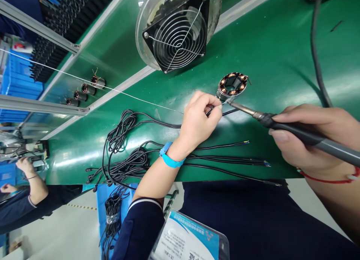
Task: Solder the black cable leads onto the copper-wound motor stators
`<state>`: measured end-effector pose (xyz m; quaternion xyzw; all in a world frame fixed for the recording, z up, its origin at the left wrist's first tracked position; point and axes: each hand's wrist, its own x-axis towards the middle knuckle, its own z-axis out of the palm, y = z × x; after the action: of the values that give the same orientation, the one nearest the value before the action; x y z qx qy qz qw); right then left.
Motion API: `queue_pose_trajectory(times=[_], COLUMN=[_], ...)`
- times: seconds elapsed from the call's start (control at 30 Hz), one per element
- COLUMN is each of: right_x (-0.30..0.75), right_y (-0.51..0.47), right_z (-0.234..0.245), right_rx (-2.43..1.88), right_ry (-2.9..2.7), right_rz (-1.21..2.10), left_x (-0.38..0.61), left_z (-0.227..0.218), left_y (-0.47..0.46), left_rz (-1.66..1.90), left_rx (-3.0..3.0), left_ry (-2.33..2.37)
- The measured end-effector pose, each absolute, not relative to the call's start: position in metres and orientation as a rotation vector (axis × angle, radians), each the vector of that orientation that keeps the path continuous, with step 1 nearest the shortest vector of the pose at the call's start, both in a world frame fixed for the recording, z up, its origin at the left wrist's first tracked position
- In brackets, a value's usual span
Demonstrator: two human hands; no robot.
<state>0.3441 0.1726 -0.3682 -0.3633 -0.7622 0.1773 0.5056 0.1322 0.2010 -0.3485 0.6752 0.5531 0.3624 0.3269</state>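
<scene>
My right hand [315, 136] grips a soldering iron [303, 134] by its dark handle, its tip pointing left at the lower rim of a motor stator [232, 84] wound with copper coils. My left hand [201, 115], with a blue wristband, is closed in a pinch beside the stator. A thin silvery solder wire [135, 97] runs in from the upper left to this hand, and a fine end shows past the fingertips near the iron's tip. A black cable [165, 123] passes under the left hand; whether the fingers also hold it is hidden.
Coiled black cables [132, 160] lie along the bench's near edge. A fan with a wire guard [178, 44] stands at the back. Several stators [88, 89] sit behind a metal rail at left. A thick cord [316, 53] hangs at right. A co-worker's arm [36, 181] shows far left.
</scene>
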Motion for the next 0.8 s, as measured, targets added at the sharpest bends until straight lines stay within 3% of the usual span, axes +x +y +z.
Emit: queue_pose_trajectory(times=[0.8], right_x=[0.344], right_y=[0.165], right_z=[-0.365], right_rx=[-0.985], right_ry=[-1.826], right_rz=[0.525], left_x=[0.128], left_z=[-0.367], left_y=[0.202], left_rz=[1.079], left_rx=[2.048], left_ry=[1.396])
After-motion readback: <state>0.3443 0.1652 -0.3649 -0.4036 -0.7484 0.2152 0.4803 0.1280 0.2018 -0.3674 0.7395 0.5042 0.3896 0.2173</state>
